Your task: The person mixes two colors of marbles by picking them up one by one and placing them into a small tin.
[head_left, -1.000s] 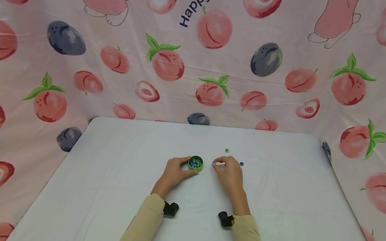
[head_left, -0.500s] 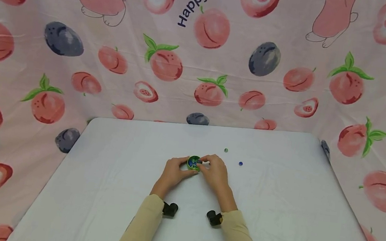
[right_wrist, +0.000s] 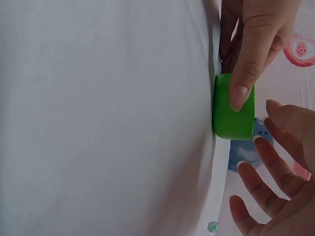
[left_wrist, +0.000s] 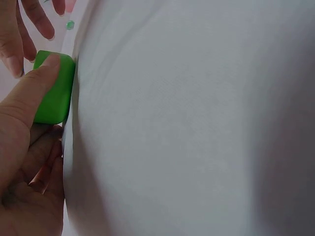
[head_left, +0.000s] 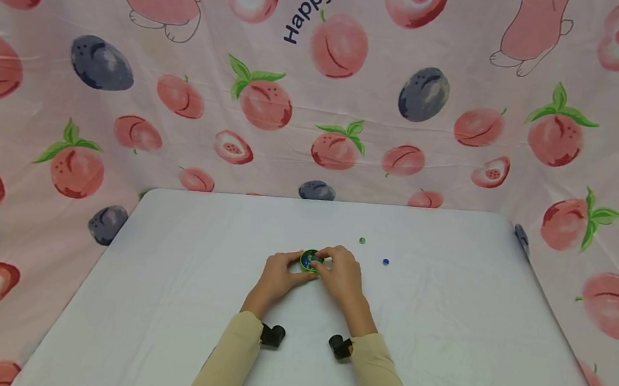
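Note:
A small round green container point(head_left: 302, 262) stands on the white table with several blue and green glassy beads point(head_left: 309, 260) inside. My left hand point(head_left: 277, 272) grips it from the left; in the left wrist view, its thumb presses the green wall point(left_wrist: 55, 101). My right hand point(head_left: 342, 276) hangs over the right rim, thumb and forefinger close together at the opening. In the right wrist view, its other fingers point(right_wrist: 261, 189) are spread apart beside the green wall point(right_wrist: 234, 123). I cannot tell whether a bead is between the right thumb and forefinger.
Two loose beads lie on the white cloth: a green bead point(head_left: 362, 240) behind the right hand and a blue bead point(head_left: 385, 262) to its right. The table's far edge point(head_left: 263, 197) meets a pink fruit-printed curtain point(head_left: 277, 170).
My right hand has moved left, from the table right of the container, carrying a pinched bead to the container's opening. My left hand keeps its grip. Both loose beads stay where they were.

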The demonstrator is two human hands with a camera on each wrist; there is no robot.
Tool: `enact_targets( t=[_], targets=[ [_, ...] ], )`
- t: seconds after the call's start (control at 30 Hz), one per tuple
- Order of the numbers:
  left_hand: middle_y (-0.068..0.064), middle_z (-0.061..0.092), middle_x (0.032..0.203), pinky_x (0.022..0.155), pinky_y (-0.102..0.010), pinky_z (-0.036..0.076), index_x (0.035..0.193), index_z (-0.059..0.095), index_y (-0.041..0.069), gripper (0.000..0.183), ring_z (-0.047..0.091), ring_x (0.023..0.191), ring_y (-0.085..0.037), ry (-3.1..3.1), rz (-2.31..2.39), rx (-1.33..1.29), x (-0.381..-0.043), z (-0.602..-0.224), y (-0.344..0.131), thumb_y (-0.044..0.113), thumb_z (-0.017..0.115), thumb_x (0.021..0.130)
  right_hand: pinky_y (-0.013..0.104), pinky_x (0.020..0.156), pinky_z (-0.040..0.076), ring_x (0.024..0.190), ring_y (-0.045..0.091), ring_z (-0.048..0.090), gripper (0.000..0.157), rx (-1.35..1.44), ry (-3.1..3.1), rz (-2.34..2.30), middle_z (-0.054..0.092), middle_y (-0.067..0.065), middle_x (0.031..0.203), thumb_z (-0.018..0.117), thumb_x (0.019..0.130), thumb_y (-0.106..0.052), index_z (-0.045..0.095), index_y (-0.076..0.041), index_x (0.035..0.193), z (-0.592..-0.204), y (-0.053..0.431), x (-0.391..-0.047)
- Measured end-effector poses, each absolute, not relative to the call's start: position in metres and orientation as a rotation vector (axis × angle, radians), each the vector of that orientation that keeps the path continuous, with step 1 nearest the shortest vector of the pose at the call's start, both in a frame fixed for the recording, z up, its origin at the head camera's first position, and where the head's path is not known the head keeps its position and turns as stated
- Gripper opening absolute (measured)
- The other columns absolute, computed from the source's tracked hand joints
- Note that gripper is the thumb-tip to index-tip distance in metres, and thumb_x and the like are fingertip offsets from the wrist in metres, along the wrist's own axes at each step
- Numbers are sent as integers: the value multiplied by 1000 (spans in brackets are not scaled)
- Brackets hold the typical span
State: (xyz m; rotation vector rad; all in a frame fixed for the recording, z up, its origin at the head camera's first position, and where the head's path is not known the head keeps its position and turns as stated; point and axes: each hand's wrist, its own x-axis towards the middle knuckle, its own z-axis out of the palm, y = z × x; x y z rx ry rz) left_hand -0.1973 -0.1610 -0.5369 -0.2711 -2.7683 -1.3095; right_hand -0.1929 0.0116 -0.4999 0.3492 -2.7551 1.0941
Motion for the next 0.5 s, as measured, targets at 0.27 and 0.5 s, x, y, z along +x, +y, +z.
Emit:
enact_targets(
  t=[0.27, 0.5],
  targets=[
    [-21, 69, 138, 117, -56, 46, 139, 66, -3, 63, 59, 136, -40, -2792, -1322, -226, -197, -536, -160, 27, 89, 88, 56, 89, 56, 108, 34, 69, 19, 310, -2744, 1061, 74, 11, 111, 81, 95, -20, 81, -8, 110, -500, 23, -191],
    [-20, 66, 143, 120, -56, 42, 142, 64, -2, 65, 55, 141, -41, -2818, -1347, -171, -197, -537, -159, 28, 87, 90, 54, 91, 57, 110, 35, 68, 20, 245, -2743, 1063, 75, 12, 112, 81, 95, -20, 81, -7, 111, -501, 39, -191]
  ],
)
